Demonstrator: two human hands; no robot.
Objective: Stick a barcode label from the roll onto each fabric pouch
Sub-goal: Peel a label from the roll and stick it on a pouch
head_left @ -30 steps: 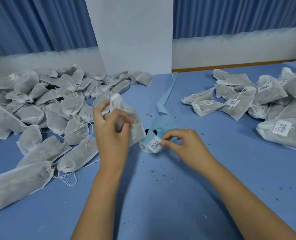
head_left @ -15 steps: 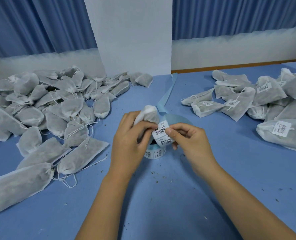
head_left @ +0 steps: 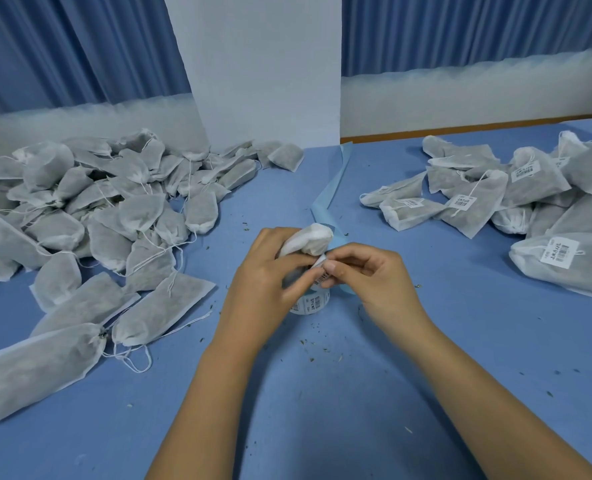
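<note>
On the blue table, at left: a heap of unlabelled pouches. Centre: the left hand, its grip closed round a fabric pouch held above the label roll, which stands on the table; a barcode label lies against the pouch, pinched in the grip of the right hand. At right: labelled pouches, loosely piled.

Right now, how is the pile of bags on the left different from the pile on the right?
The left pile has plain pouches, while the right pile has pouches that wear white barcode labels. The left pile shows many more pouches than the right pile, though the right pile runs off the picture's edge. Both are grey-white fabric pouches with white strings, lying on the blue table.
</note>
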